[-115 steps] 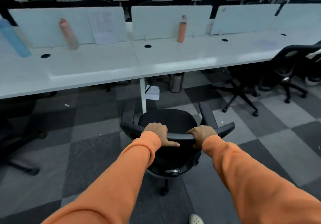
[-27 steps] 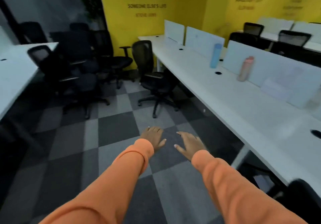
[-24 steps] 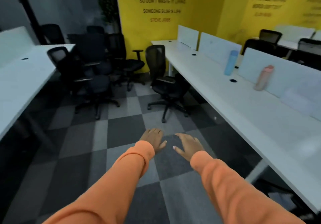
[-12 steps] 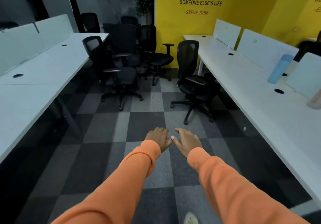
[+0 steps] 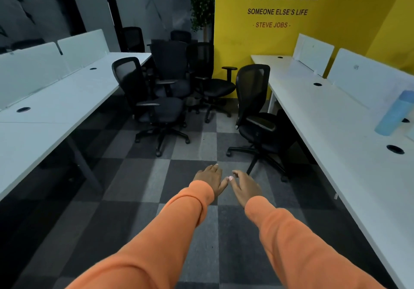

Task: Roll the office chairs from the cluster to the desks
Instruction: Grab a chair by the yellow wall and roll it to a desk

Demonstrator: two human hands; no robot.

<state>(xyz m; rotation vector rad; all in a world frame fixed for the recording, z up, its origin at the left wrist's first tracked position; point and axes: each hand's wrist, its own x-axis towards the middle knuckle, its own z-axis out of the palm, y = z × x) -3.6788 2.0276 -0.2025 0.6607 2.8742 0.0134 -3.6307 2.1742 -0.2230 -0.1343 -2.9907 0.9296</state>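
A cluster of black office chairs (image 5: 174, 73) stands at the far end of the aisle by the yellow wall. The nearest chair of the cluster (image 5: 156, 111) faces right beside the left desk (image 5: 56, 109). One more black chair (image 5: 257, 113) stands against the right desk (image 5: 336, 136), its mesh back towards me. My left hand (image 5: 210, 180) and my right hand (image 5: 244, 187) reach out in front of me over the carpet, side by side, fingers straight, holding nothing. Both are well short of any chair.
White divider panels (image 5: 356, 75) run along both desks. A light blue bottle (image 5: 394, 113) stands on the right desk. A potted plant (image 5: 201, 8) stands behind the cluster. Grey checkered carpet (image 5: 156, 187) covers the aisle between the desks.
I let go of the chair I held at a desk and turned left to face the aisle. The chair cluster has come to the centre and closer. My hands stay out, holding nothing.
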